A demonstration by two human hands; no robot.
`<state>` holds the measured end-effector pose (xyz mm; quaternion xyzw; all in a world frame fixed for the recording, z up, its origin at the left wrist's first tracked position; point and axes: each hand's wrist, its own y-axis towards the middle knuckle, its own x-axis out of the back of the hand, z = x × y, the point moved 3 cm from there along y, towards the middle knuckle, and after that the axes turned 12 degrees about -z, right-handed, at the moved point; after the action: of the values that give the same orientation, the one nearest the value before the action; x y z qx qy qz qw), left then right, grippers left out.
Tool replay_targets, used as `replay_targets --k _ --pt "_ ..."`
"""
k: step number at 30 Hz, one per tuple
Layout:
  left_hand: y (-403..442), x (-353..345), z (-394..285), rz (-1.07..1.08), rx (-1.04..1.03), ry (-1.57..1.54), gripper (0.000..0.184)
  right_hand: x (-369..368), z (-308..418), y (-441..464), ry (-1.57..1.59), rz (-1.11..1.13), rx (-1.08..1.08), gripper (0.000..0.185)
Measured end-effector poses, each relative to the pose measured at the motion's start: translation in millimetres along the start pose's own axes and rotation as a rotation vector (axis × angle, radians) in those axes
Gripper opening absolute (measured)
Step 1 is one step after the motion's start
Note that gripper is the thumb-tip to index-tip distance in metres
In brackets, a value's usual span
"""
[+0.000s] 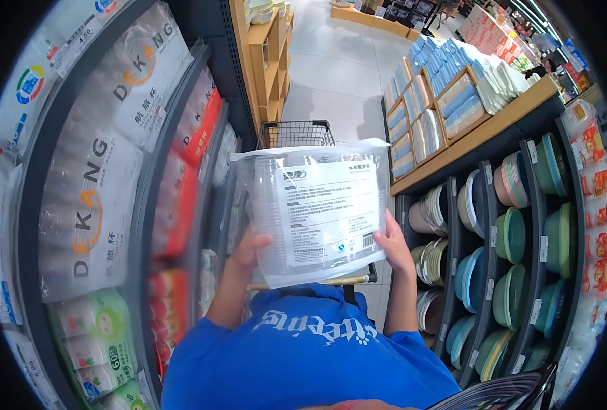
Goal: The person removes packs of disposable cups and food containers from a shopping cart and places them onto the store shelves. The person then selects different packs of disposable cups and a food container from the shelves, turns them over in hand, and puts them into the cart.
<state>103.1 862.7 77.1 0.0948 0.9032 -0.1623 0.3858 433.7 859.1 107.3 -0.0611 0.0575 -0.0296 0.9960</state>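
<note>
Between my two hands I hold a clear plastic pack of disposable cups (317,212) in front of my chest, its white printed label facing me. My left hand (250,247) grips the left edge, thumb on the front. At the right edge my right hand (393,244) holds on near the barcode, thumb in front too. The other fingers of both hands are mostly hidden behind the pack. Stacked cup rims show through the film on the left side. Just beyond the pack is a black wire shopping cart (295,131), its handle (337,280) partly covered.
To my left, shelves hold large bags of plastic cups (78,198) and red packs (198,119). On the right, shelves carry nested plastic basins (510,234). Above them stands a wooden display (474,133) of folded blue and white goods. A tiled aisle (337,61) runs ahead.
</note>
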Motion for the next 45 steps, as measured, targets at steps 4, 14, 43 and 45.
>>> replay_targets --k 4,14,43,45 --pt "7 -40 -20 -0.320 -0.332 0.378 0.063 2 -14 -5 0.148 -0.157 -0.029 0.084" --pt "-141 -173 -102 0.537 -1.446 -0.317 0.036 -14 -27 -2 0.083 -0.282 0.024 0.073" --pt "-11 45 -9 -0.471 -0.327 0.402 0.053 -64 -22 5 0.155 -0.255 0.037 0.067" --pt "-4 59 -2 -0.498 -0.317 0.477 0.055 -71 -22 8 0.040 -0.301 0.088 0.069"
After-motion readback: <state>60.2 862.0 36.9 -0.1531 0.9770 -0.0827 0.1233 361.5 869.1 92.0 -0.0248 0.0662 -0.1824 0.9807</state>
